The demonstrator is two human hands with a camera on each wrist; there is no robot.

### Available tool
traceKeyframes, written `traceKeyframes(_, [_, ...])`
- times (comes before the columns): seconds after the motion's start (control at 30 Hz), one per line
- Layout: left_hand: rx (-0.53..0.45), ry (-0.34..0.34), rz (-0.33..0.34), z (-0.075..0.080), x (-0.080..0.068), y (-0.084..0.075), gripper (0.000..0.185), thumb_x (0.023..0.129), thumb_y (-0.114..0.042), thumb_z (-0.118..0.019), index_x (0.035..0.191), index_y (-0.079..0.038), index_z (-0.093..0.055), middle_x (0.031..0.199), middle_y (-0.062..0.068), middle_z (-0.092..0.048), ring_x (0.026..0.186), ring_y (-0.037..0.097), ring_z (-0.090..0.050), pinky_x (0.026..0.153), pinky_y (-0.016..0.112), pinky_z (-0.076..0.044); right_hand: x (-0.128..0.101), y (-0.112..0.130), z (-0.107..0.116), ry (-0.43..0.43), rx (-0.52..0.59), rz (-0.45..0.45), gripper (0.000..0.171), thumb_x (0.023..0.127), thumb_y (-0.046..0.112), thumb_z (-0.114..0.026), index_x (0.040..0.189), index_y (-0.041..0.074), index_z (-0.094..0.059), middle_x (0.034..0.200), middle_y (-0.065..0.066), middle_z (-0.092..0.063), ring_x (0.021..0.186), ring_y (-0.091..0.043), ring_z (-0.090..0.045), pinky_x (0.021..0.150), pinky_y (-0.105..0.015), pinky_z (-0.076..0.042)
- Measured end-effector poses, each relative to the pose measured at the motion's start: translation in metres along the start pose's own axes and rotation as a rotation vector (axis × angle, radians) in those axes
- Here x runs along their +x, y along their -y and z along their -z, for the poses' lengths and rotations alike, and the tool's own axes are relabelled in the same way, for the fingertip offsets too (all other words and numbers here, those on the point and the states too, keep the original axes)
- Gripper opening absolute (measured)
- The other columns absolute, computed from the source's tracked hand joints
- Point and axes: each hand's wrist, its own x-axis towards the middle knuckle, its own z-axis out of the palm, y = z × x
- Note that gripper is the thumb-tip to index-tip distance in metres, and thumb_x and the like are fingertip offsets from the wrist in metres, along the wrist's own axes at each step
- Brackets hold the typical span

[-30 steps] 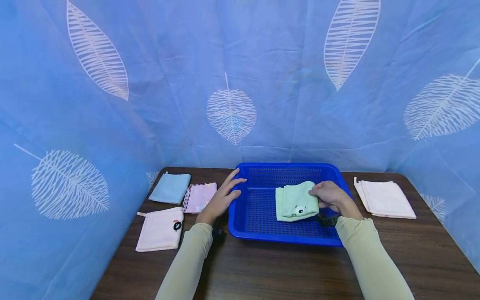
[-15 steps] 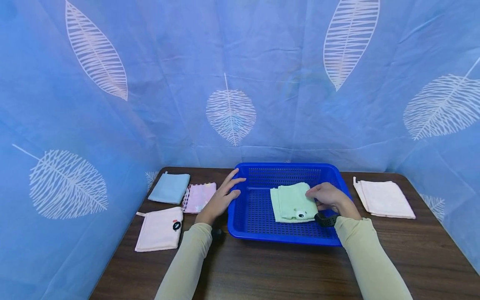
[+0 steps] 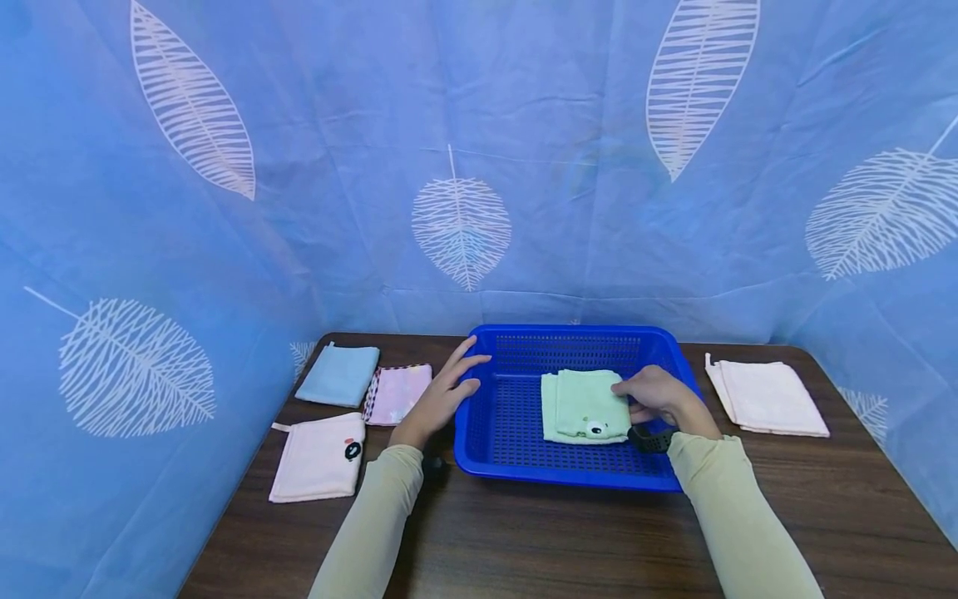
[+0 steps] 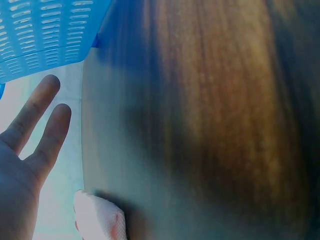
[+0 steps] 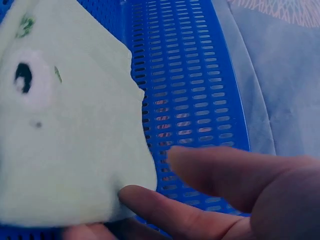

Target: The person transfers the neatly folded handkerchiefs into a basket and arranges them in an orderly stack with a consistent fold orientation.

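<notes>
Seeing green towel [image 3: 585, 406] lying folded inside blue basket [image 3: 494, 441]. My right hand [image 3: 659, 397] is pinching towel's right edge; left hand [image 3: 441, 395], fingers straight, is resting on basket's left rim.

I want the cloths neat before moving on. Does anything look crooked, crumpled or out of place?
Nothing stands out. The green cloth lies folded and flat in the blue basket, the right hand at its edge. The left hand rests open on the basket's rim. The other folded cloths lie flat on the table.
</notes>
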Motion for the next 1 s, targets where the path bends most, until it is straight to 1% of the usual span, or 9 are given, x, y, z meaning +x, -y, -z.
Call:
traceKeyframes(0.13, [0.007, -0.004, -0.001, 0.001, -0.001, 0.000, 0.040, 0.108, -0.029, -0.048, 0.149, -0.033, -0.051, 0.169, -0.024, -0.010, 0.161, 0.024, -0.011, 0.120, 0.070, -0.025, 0.002, 0.000, 0.000, -0.033, -0.047, -0.003, 0.042, 0.103, 0.021, -0.057, 0.123, -0.016, -0.058, 0.082, -0.005, -0.061, 0.060, -0.008, -0.060, 0.064, -0.026, -0.059])
traceKeyframes(0.33, [0.012, -0.001, -0.016, 0.001, 0.000, 0.000, 0.041, 0.108, -0.028, -0.048, 0.149, -0.029, -0.051, 0.170, -0.021, -0.011, 0.162, 0.024, -0.010, 0.121, 0.068, -0.025, 0.005, 0.000, 0.002, -0.050, -0.110, 0.039, 0.046, 0.104, 0.026, -0.054, 0.128, -0.014, -0.057, 0.104, -0.013, -0.058, 0.087, -0.017, -0.062, 0.082, -0.036, -0.060])
traceKeyframes(0.47, [-0.008, 0.008, -0.028, 0.001, 0.002, 0.000, 0.042, 0.108, -0.023, -0.048, 0.151, -0.022, -0.051, 0.172, -0.016, -0.010, 0.162, 0.025, -0.009, 0.121, 0.068, -0.024, 0.007, -0.001, 0.003, -0.034, -0.143, 0.062, 0.038, 0.104, 0.030, -0.053, 0.101, -0.006, -0.063, 0.072, -0.004, -0.052, 0.066, -0.014, -0.049, 0.075, -0.037, -0.052])
traceKeyframes(0.5, [-0.009, 0.012, -0.028, 0.001, 0.002, 0.000, 0.043, 0.109, -0.022, -0.048, 0.151, -0.022, -0.050, 0.172, -0.015, -0.009, 0.162, 0.025, -0.008, 0.121, 0.068, -0.023, 0.008, -0.001, 0.004, -0.028, -0.154, 0.072, 0.038, 0.105, 0.030, -0.052, 0.100, -0.005, -0.063, 0.066, -0.001, -0.047, 0.062, -0.014, -0.045, 0.073, -0.039, -0.049])
traceKeyframes(0.57, [-0.009, 0.021, -0.022, 0.000, 0.002, 0.001, 0.043, 0.109, -0.021, -0.047, 0.152, -0.022, -0.049, 0.173, -0.013, -0.007, 0.162, 0.026, -0.005, 0.122, 0.068, -0.022, 0.007, 0.000, 0.003, -0.028, -0.169, 0.078, 0.040, 0.105, 0.032, -0.051, 0.102, -0.005, -0.064, 0.065, -0.008, -0.054, 0.062, -0.024, -0.053, 0.077, -0.043, -0.050])
traceKeyframes(0.63, [-0.014, 0.029, -0.016, 0.000, 0.001, 0.002, 0.044, 0.109, -0.022, -0.046, 0.153, -0.022, -0.047, 0.173, -0.011, -0.006, 0.162, 0.028, -0.003, 0.122, 0.070, -0.019, 0.006, 0.001, 0.002, -0.020, -0.191, 0.096, 0.049, 0.106, 0.033, -0.049, 0.130, -0.009, -0.060, 0.099, -0.026, -0.068, 0.096, -0.041, -0.065, 0.097, -0.053, -0.051])
traceKeyframes(0.67, [-0.015, 0.030, -0.011, 0.000, 0.001, 0.002, 0.044, 0.109, -0.022, -0.046, 0.153, -0.022, -0.047, 0.173, -0.011, -0.006, 0.162, 0.028, -0.003, 0.122, 0.070, -0.019, 0.006, 0.002, 0.001, -0.014, -0.203, 0.109, 0.053, 0.107, 0.034, -0.048, 0.137, -0.010, -0.055, 0.121, -0.032, -0.064, 0.117, -0.048, -0.060, 0.105, -0.058, -0.047])
traceKeyframes(0.73, [-0.021, 0.029, -0.004, 0.001, 0.000, 0.002, 0.044, 0.109, -0.024, -0.047, 0.153, -0.023, -0.047, 0.173, -0.013, -0.007, 0.162, 0.028, -0.005, 0.121, 0.071, -0.020, 0.004, 0.004, 0.000, -0.012, -0.227, 0.129, 0.060, 0.108, 0.035, -0.046, 0.148, -0.010, -0.045, 0.156, -0.033, -0.040, 0.146, -0.053, -0.033, 0.116, -0.064, -0.036])
traceKeyframes(1.0, [-0.029, 0.004, -0.017, 0.000, 0.001, 0.001, 0.042, 0.108, -0.028, -0.049, 0.150, -0.032, -0.051, 0.170, -0.021, -0.011, 0.162, 0.026, -0.011, 0.121, 0.070, -0.023, -0.003, 0.017, 0.001, -0.090, -0.326, 0.210, 0.057, 0.108, 0.032, -0.045, 0.149, -0.009, -0.043, 0.153, -0.035, -0.041, 0.143, -0.054, -0.037, 0.113, -0.065, -0.038])
